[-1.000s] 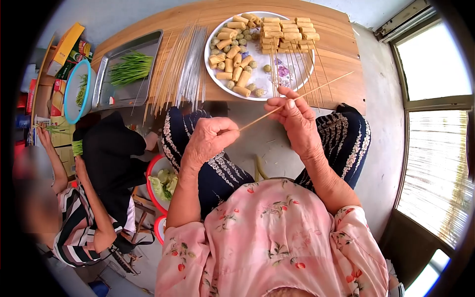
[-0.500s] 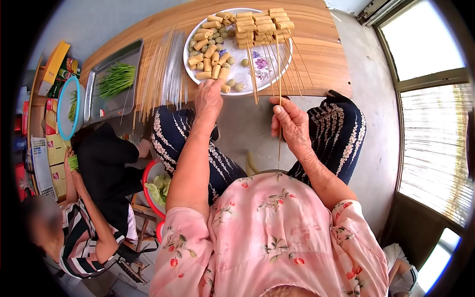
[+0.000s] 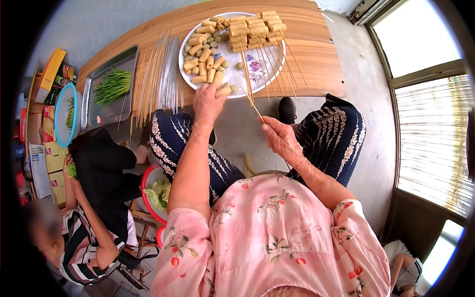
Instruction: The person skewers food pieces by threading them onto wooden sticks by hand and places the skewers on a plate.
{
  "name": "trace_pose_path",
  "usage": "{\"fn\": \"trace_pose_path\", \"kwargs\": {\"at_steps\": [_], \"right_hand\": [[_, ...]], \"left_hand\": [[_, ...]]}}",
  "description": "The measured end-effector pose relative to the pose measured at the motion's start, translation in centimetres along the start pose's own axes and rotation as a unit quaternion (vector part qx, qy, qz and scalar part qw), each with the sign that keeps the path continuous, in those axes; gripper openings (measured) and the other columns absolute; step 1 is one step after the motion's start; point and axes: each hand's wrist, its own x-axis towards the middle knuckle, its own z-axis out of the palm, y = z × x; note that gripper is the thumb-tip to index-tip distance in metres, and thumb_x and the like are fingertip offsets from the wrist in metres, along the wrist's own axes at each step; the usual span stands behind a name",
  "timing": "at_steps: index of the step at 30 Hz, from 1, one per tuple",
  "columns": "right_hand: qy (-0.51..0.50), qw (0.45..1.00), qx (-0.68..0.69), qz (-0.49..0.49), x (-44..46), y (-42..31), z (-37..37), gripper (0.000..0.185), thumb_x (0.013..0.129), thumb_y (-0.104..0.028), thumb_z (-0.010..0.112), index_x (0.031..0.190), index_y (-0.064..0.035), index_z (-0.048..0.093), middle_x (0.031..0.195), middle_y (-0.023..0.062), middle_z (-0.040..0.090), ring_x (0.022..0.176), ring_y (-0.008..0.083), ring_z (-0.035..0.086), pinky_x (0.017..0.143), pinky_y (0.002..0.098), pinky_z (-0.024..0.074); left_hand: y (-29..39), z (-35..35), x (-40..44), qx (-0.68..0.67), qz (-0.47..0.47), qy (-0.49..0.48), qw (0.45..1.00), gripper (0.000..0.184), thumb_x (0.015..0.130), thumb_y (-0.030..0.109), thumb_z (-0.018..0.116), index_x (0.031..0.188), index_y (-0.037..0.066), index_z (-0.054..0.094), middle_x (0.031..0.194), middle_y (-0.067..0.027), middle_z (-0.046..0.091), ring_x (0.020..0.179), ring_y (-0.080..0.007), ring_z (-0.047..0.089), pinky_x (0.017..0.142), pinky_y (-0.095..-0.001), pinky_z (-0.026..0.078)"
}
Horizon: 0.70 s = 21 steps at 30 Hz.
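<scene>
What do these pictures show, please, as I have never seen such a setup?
There is no machine here: a person works bare-handed, and every picture comes from one camera on their head, looking down. On the wooden table are a plate with rolls and small balls, loose sticks and a metal tray with green stalks. The left hand touches a roll at the plate's near edge; whether it is gripped is hard to tell. The right hand holds a thin stick pointing toward the plate.

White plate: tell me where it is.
Top centre in the head view: the plate is on the wooden table, right of the loose skewers, by the left hand.
</scene>
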Motion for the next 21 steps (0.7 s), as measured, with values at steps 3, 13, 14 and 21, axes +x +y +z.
{"fn": "trace_pose_path", "kwargs": {"at_steps": [3, 13, 14, 21], "right_hand": [[-0.004, 1.0, -0.021, -0.003, -0.1, 0.0, 0.0, 0.026, 0.093, -0.015, 0.054, 0.115, -0.001, 0.057, 0.057, -0.0016, 0.043, 0.049, 0.0057, 0.039, 0.046, 0.0228, 0.0376], [-0.029, 0.992, -0.101, -0.07, 0.6, 1.3, 0.1, 0.025, 0.087, -0.011, 0.058, 0.11, 0.0004, 0.059, 0.066, 0.0148, 0.054, 0.053, 0.0187, 0.05, 0.055, 0.0298, 0.0458], [-0.03, 0.991, -0.102, -0.086, 0.8, 1.5, 0.2, 0.025, 0.087, -0.011, 0.058, 0.109, 0.0002, 0.059, 0.068, 0.0166, 0.056, 0.053, 0.0212, 0.052, 0.057, 0.0306, 0.0465], [-0.042, 0.991, -0.115, -0.058, 1.0, 1.9, 0.4, 0.025, 0.087, -0.011, 0.058, 0.109, -0.0002, 0.059, 0.072, 0.019, 0.059, 0.057, 0.026, 0.055, 0.06, 0.0316, 0.0475]], "left_hand": [[-0.9, 0.3, 0.2, -0.148, -0.121, -0.041, 0.981, 0.034, 0.073, 0.015, 0.07, 0.103, 0.003, 0.061, 0.085, -0.0064, 0.063, 0.072, -0.021, 0.059, 0.064, -0.0306, 0.047], [-0.9, -1.5, 0.0, -0.601, -0.342, -0.058, 0.72, 0.033, 0.085, 0.019, 0.064, 0.112, 0.001, 0.06, 0.087, -0.0022, 0.064, 0.065, -0.0069, 0.057, 0.055, -0.0168, 0.044], [-1.0, -1.6, 0.0, -0.612, -0.344, -0.055, 0.71, 0.032, 0.086, 0.02, 0.064, 0.112, 0.001, 0.059, 0.087, -0.0027, 0.064, 0.065, -0.0071, 0.057, 0.055, -0.0168, 0.045], [-1.1, -1.8, -0.1, -0.636, -0.36, -0.049, 0.681, 0.031, 0.086, 0.021, 0.063, 0.11, 0.001, 0.057, 0.087, -0.006, 0.064, 0.064, -0.0086, 0.057, 0.055, -0.017, 0.046]]}}
